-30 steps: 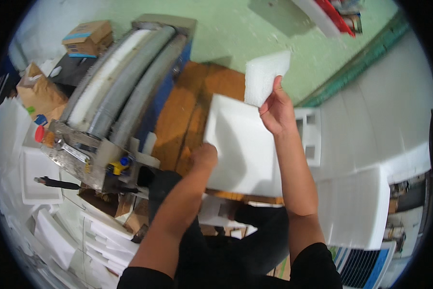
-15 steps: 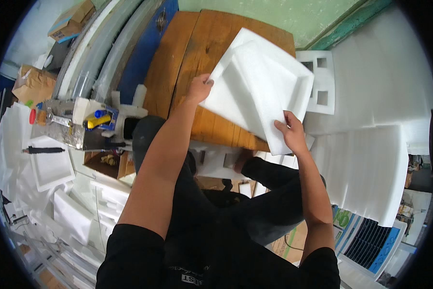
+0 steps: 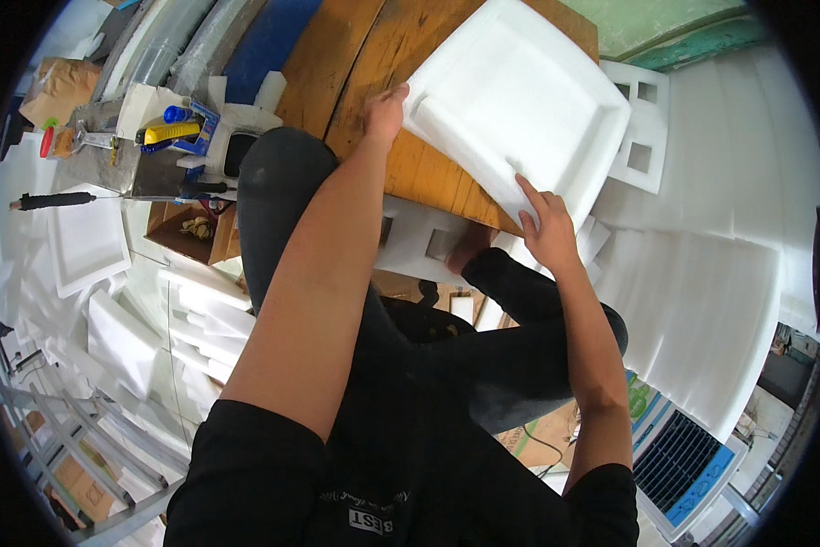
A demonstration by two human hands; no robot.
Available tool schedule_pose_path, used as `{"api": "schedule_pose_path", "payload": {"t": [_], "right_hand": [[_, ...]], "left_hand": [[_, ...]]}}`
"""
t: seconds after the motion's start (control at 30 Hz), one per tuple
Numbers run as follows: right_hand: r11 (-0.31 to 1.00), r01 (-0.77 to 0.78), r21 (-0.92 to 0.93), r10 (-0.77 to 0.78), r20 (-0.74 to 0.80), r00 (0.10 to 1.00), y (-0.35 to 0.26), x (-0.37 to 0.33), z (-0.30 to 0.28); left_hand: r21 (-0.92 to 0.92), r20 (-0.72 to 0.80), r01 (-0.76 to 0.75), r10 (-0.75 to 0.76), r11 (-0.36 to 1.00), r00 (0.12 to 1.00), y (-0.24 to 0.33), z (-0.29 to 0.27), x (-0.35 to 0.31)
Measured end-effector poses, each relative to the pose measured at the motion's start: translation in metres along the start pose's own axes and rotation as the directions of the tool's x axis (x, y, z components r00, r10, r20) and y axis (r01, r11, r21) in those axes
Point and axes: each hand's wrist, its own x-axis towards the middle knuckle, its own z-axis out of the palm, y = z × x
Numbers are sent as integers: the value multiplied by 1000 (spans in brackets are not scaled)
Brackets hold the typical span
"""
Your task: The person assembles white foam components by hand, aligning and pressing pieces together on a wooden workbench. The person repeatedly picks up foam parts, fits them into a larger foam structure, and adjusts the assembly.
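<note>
Shirt (image 3: 419, 469) w/ print (image 3: 371, 521), L grip (image 3: 386, 114) clamped on foam tray (image 3: 533, 96), R grip (image 3: 549, 228) apart atop.

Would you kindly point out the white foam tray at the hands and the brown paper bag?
White foam tray (image 3: 546, 82): head view, on its inner floor.
Brown paper bag (image 3: 61, 91): head view, on its crumpled side.

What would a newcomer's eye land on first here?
Probably the white foam tray on the wooden table, top center, with the left hand gripping its left corner and the right hand at its near side. Next come the large white foam sheets filling the right side, then the bright yellow tool at upper left.
</note>
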Motion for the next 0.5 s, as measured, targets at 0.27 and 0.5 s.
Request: {"api": "schedule_pose_path", "payload": {"t": [0.27, 0.5], "right_hand": [[996, 41, -84, -40, 21, 999, 2, 9, 10], [994, 47, -94, -44, 31, 999, 3, 10, 15]], "left_hand": [[-55, 16, 48, -47, 997, 999, 7, -7, -3], [-33, -20, 60, -61, 998, 998, 21, -5, -19]]}}
